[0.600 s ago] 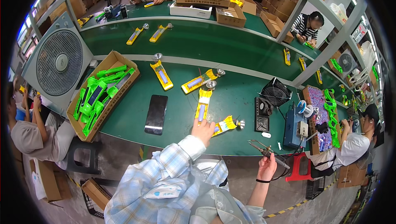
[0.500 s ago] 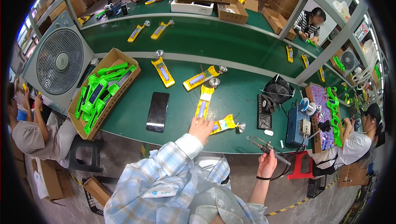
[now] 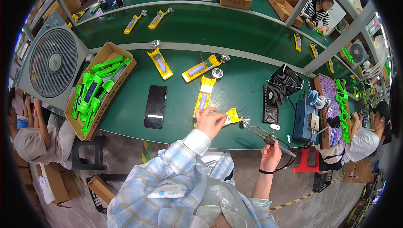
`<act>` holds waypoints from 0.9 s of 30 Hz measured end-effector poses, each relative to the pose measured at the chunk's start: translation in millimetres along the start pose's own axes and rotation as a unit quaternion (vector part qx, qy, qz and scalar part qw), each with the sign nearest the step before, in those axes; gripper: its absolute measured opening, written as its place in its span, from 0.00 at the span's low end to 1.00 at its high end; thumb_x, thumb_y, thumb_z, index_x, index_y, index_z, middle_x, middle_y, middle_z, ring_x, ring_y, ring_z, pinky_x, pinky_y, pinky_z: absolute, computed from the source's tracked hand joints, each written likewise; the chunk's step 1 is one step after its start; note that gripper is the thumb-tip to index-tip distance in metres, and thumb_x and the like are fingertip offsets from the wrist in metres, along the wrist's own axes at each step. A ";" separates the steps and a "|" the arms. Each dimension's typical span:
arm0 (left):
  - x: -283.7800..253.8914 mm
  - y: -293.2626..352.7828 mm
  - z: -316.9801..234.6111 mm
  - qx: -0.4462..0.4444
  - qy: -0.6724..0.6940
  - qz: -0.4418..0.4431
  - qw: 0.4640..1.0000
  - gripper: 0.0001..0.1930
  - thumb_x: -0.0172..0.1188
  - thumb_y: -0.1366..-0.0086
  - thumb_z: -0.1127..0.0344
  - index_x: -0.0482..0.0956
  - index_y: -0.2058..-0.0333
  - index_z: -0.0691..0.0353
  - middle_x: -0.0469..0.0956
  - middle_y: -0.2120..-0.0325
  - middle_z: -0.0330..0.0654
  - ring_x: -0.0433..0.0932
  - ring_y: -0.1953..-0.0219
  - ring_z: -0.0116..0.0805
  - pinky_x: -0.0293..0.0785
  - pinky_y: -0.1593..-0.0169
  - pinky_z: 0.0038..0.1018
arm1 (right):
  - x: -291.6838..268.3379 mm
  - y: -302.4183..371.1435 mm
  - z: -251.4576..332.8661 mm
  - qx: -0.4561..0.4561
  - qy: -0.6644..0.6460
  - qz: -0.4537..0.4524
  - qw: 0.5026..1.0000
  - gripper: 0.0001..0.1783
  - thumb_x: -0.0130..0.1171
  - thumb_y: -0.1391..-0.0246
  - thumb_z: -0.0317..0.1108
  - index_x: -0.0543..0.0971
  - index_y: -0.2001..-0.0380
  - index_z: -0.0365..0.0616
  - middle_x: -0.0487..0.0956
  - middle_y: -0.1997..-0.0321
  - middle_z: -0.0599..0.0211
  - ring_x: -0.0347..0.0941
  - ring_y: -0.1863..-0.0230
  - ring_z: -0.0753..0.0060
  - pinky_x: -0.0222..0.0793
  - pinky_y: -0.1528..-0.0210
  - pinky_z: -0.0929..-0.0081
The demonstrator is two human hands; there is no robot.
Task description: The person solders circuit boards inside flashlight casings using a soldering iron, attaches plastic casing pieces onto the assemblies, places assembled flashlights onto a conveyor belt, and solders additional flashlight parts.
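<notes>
Left hand (image 3: pixel 211 123): you are bending it low over the nearest yellow housing (image 3: pixel 231 115), fingers bunched at that housing's left end; whether they are pinching something or only steadying the plastic, I cannot tell.
Right hand (image 3: pixel 270 154): you are closing your fingers around the handle of the soldering iron (image 3: pixel 269 139), holding it like a pen with the tip pointing up and to the left.
Nearest yellow housing: it is lying on the green counter (image 3: pixel 181 102), partly hidden by your left hand, with a silver reflector (image 3: pixel 245 121) sitting at its right end.
Iron tip: it is hanging just beside that reflector; whether they are touching is too fine to tell. If the iron is hot, a small slip could be marking the reflector or melting the yellow rim.
Thin wire (image 3: pixel 241 111): it is sticking up loose above the housing, so a careless sweep of the iron could be snagging or bending it.
Left fingertips: they are working close to where the iron is aiming; if the housing is skidding toward the tip, a burn could be following.
Cord (image 3: pixel 289 145): it is looping from the handle toward the blue station (image 3: pixel 303 121); if it is catching on the counter's edge, your aim could be jerking sideways.
Second yellow housing (image 3: pixel 206 86): it is lying against or just behind your left hand, its lilac cell (image 3: pixel 202 101) exposed, so your knuckles could be nudging it askew.
Phone (image 3: pixel 155 107): it is lying flat to the left, well apart from the iron.
</notes>
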State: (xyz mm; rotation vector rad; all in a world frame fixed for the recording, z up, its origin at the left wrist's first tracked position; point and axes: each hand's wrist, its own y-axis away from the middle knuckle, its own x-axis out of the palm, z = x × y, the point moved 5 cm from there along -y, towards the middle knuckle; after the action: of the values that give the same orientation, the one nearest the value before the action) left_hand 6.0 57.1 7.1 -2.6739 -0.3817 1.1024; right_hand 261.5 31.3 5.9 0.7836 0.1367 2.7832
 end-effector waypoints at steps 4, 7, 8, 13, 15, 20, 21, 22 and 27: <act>10.9 5.6 13.0 0.037 0.066 0.052 0.996 0.06 0.58 0.48 0.61 0.81 0.73 0.52 0.78 0.72 0.34 0.70 0.58 0.29 0.49 0.50 0.36 | 0.9 -3.2 -2.3 0.001 -0.004 0.013 1.000 0.12 0.45 0.44 0.37 0.70 0.64 0.39 0.68 0.81 0.69 0.60 0.83 0.80 0.53 0.82 0.84; 12.8 9.9 12.9 0.066 0.085 0.078 0.991 0.06 0.58 0.47 0.61 0.81 0.73 0.52 0.78 0.72 0.33 0.70 0.56 0.30 0.48 0.50 0.35 | 3.3 -7.7 -5.3 0.005 0.014 0.008 1.000 0.11 0.45 0.44 0.36 0.70 0.64 0.39 0.68 0.81 0.70 0.60 0.83 0.80 0.54 0.82 0.84; 12.3 9.7 14.1 0.051 0.098 0.078 0.991 0.05 0.58 0.48 0.61 0.81 0.73 0.52 0.78 0.72 0.33 0.71 0.57 0.29 0.48 0.49 0.35 | 5.8 -8.6 -4.6 0.000 0.030 0.016 0.999 0.12 0.45 0.44 0.37 0.70 0.65 0.39 0.68 0.81 0.69 0.60 0.83 0.81 0.55 0.82 0.84; 11.7 7.9 20.2 0.042 0.115 0.119 0.985 0.04 0.62 0.51 0.63 0.80 0.75 0.53 0.78 0.71 0.35 0.74 0.59 0.29 0.48 0.49 0.35 | 14.8 -12.8 -4.6 -0.034 0.110 0.033 0.993 0.12 0.45 0.43 0.37 0.69 0.65 0.39 0.70 0.79 0.67 0.62 0.81 0.81 0.58 0.80 0.85; 10.4 8.6 15.4 0.117 0.099 0.117 0.981 0.05 0.62 0.52 0.61 0.79 0.76 0.51 0.77 0.72 0.36 0.74 0.63 0.28 0.48 0.48 0.36 | 21.3 -12.8 -4.9 -0.051 0.124 0.040 0.990 0.11 0.45 0.43 0.36 0.68 0.64 0.38 0.70 0.78 0.67 0.63 0.80 0.81 0.59 0.79 0.84; 7.1 8.4 13.5 0.136 0.112 0.116 0.977 0.06 0.64 0.54 0.64 0.77 0.77 0.55 0.77 0.74 0.35 0.74 0.61 0.28 0.51 0.52 0.32 | 27.3 -7.1 -9.7 -0.053 0.134 0.074 0.987 0.09 0.45 0.44 0.32 0.67 0.63 0.38 0.69 0.76 0.65 0.64 0.78 0.79 0.61 0.77 0.83; 7.3 8.1 12.1 0.149 0.119 0.117 0.975 0.06 0.64 0.54 0.65 0.76 0.77 0.55 0.76 0.74 0.35 0.74 0.62 0.27 0.52 0.53 0.31 | 26.3 -6.9 -11.2 -0.052 0.134 0.073 0.987 0.09 0.45 0.44 0.32 0.67 0.63 0.38 0.69 0.76 0.65 0.64 0.78 0.79 0.61 0.77 0.83; 7.5 8.0 11.4 0.149 0.119 0.118 0.974 0.06 0.64 0.54 0.65 0.76 0.77 0.55 0.76 0.74 0.35 0.74 0.62 0.27 0.52 0.53 0.31 | 24.5 -7.3 -14.0 -0.048 0.130 0.071 0.988 0.09 0.46 0.44 0.32 0.67 0.63 0.38 0.69 0.76 0.65 0.64 0.79 0.79 0.61 0.77 0.83; 7.7 7.9 12.8 0.161 0.097 0.077 0.979 0.05 0.62 0.55 0.67 0.74 0.78 0.55 0.72 0.75 0.33 0.70 0.73 0.29 0.56 0.58 0.28 | 22.9 -10.6 -20.8 -0.044 0.118 0.051 0.991 0.09 0.47 0.45 0.31 0.67 0.63 0.38 0.70 0.77 0.65 0.64 0.80 0.78 0.61 0.77 0.83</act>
State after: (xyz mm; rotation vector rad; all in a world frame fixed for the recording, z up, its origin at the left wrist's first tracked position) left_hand 3.4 53.4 -9.2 -2.5180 0.0399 0.8467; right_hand 234.0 46.9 -1.9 0.4495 0.0165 2.9482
